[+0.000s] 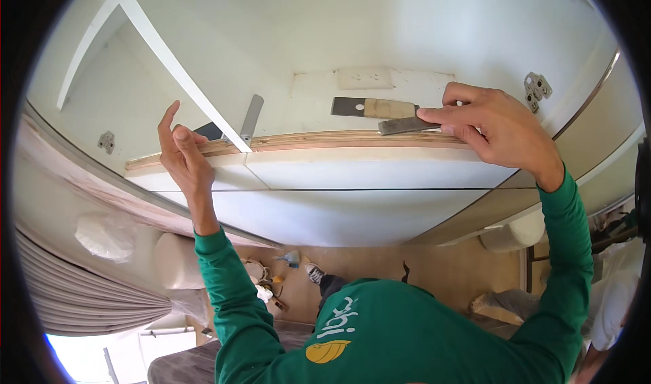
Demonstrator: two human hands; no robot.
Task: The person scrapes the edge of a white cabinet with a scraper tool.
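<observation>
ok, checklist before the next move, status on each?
1. Right grip secure on grey metal strip: ok, held between thumb and fingers.
2. Left grip free of tools: cannot tell, dark flat piece sits partly behind its fingers.
3. Tape-wrapped blade well clear of right fingertips: not ok, its end is close by.
4. Pale strip off white divider: cannot tell.
5. Plywood edge visible between hands: ok.

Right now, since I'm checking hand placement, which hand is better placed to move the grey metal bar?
Right, probably: the right hand holds the grey metal bar, while the left hand is across the white divider, away from it.
</observation>
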